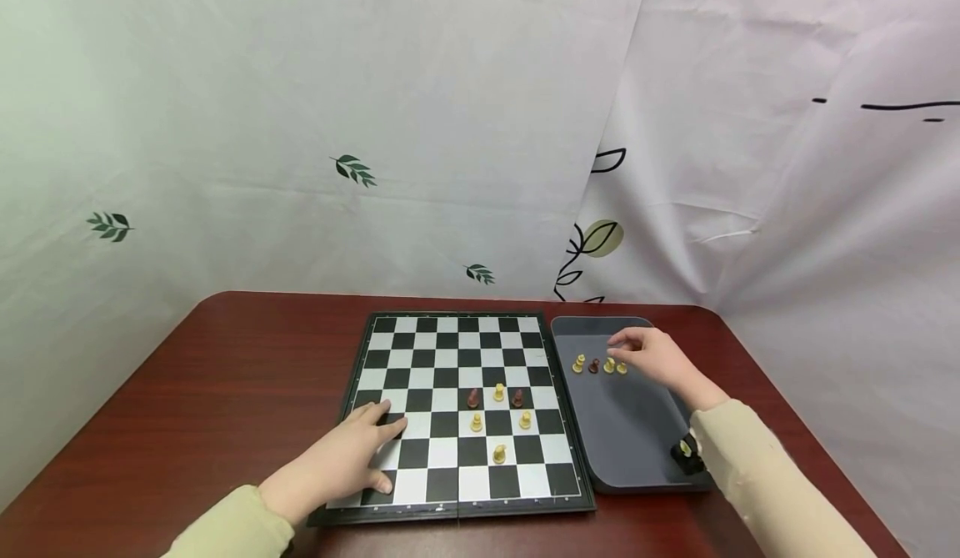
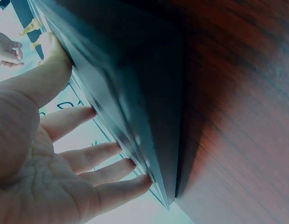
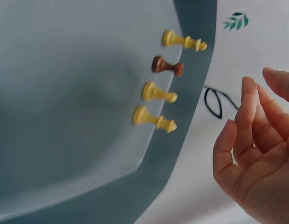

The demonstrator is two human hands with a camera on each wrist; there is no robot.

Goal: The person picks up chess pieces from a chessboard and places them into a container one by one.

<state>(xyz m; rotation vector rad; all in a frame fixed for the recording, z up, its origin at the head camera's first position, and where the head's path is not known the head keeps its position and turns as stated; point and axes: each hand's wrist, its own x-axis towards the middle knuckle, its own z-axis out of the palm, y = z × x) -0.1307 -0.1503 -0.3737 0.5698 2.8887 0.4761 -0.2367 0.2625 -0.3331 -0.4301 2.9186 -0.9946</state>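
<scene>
My left hand (image 1: pixel 348 455) rests with spread fingers on the near left squares of the chessboard (image 1: pixel 418 456). In the left wrist view its fingertips meet the board along the dark rim (image 2: pixel 154 102). Several chess pieces stand on the board's right half, among them a yellow rook (image 1: pixel 498 391) and a brown piece (image 1: pixel 473 398). My right hand (image 1: pixel 652 358) hovers over the grey tray (image 1: pixel 611 445), its fingers loosely bent and nothing between them. Beside its fingertips, a row of chess pieces stands upright in the tray: a brown one (image 3: pixel 167 66) and three yellow ones, including a yellow pawn (image 3: pixel 158 92).
The tray stands close against the board's right side on a reddish-brown table (image 1: pixel 247 374). A small black object (image 1: pixel 686 455) with a yellow-green mark shows by the right sleeve. A pale cloth backdrop (image 1: pixel 450 124) with leaf prints hangs behind the table.
</scene>
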